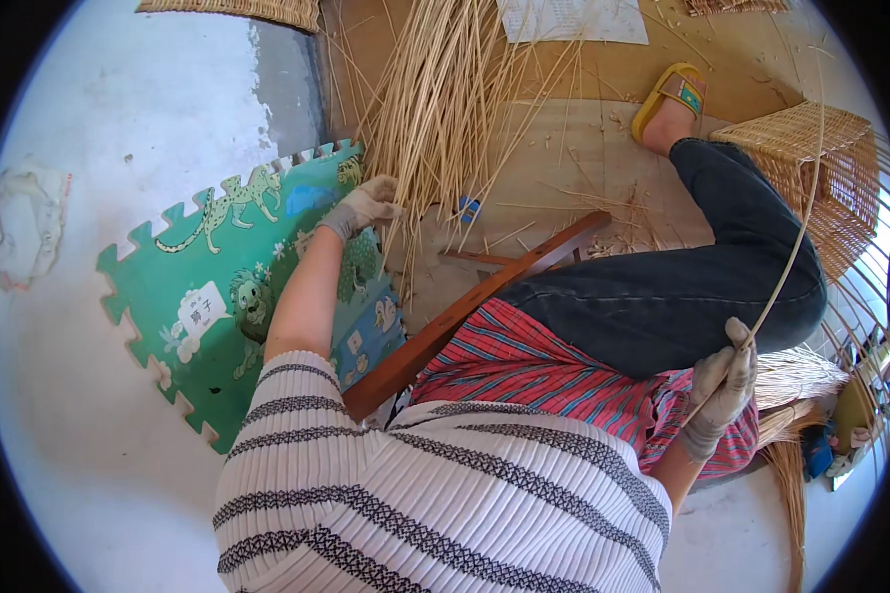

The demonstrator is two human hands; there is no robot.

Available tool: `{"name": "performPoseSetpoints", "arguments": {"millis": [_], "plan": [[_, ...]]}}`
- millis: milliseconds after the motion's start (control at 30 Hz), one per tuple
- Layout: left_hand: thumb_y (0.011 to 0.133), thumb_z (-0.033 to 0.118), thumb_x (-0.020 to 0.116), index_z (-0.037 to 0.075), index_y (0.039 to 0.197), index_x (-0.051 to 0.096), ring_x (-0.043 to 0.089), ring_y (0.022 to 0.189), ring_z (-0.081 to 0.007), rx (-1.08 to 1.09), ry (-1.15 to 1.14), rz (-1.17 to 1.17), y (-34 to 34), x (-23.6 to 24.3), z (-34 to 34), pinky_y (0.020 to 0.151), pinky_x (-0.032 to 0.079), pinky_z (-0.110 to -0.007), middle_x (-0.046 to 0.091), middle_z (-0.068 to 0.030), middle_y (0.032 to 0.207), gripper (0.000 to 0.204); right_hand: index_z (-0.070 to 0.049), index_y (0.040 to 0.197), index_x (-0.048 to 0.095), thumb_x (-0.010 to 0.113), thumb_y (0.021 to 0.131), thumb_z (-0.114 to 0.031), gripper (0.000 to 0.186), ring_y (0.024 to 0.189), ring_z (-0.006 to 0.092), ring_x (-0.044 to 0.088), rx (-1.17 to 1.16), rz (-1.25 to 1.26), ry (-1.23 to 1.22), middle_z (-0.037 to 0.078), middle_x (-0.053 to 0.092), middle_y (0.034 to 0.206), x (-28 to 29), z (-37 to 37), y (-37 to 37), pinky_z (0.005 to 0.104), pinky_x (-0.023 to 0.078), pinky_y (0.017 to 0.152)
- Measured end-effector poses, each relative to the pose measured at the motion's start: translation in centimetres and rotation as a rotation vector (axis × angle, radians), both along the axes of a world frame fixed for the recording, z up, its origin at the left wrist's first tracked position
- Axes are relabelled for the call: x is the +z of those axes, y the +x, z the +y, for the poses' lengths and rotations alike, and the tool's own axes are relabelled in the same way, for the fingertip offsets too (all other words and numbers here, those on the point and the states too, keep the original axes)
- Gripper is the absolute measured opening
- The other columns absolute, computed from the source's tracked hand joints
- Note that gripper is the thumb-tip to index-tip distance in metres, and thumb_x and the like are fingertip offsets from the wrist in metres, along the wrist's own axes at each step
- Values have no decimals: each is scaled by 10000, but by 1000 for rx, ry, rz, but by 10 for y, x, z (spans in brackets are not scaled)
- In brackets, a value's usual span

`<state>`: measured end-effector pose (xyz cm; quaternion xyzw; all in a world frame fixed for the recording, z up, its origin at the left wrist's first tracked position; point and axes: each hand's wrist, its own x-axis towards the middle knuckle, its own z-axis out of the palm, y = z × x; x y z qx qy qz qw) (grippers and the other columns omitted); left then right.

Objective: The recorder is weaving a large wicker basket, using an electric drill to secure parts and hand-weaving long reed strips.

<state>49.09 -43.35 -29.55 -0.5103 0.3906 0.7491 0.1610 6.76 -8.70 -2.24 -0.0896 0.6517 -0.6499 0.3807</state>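
My left hand (367, 206), in a pale glove, is at the left edge of a loose heap of thin tan cane strips (455, 109), its fingers bent; what they hold among the strips is unclear. My right hand (725, 381), also gloved, is closed on one long pale cane strip (791, 272), which rises upward past my bent right knee. A curved brown wooden bar (485, 294) slants between my left arm and my leg.
A green foam mat (198, 287) with animal pictures lies left. A woven basket (791, 158) stands upper right near my sandalled foot (667, 104). Paper (574, 18) lies on the brown board (732, 49). Straw bundles (796, 376) are at right, a crumpled white bag (28, 222) far left.
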Motion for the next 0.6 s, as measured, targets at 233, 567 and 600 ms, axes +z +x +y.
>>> {"name": "performPoseSetpoints", "arguments": {"millis": [233,567,600], "plan": [[854,-4,668,80,1307,438,670,1051,-231,52,-6,26,-18,29,0,857,572,-375,617,-112,1201,515,66,1283,547,459,1056,-294,434,335,45,279,11,13,-9,-24,371,459,-5,4,0,202,234,335],[845,189,777,70,1364,426,668,1020,-178,3,-13,114,-88,116,8,819,556,-325,627,-59,1179,637,58,1288,552,564,966,-138,377,434,-3,359,193,-93,236,-69,482,647,43,-84,28,175,268,385],[848,178,778,49,1322,444,677,988,-176,51,-33,136,-98,126,13,799,559,-299,637,-60,1146,594,37,1273,568,560,967,-120,344,471,-4,387,233,-258,242,-62,502,687,43,-105,35,173,294,409]]}}
